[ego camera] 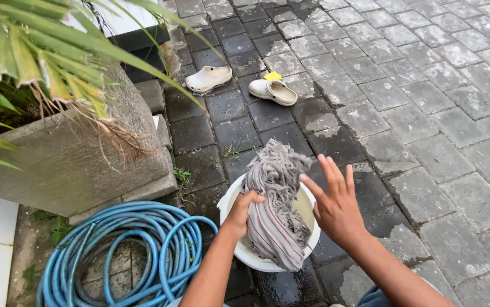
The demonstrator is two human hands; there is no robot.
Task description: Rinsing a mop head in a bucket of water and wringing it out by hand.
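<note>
Left hand (244, 211), frayed grey mop (276, 204)

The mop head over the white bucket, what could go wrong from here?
Only the left hand grips the wet mop head; the right hand is open beside it, so the bundle may slip into the bucket and splash. The bucket could tip. The paving below is already wet, so it may be slippery.
</note>
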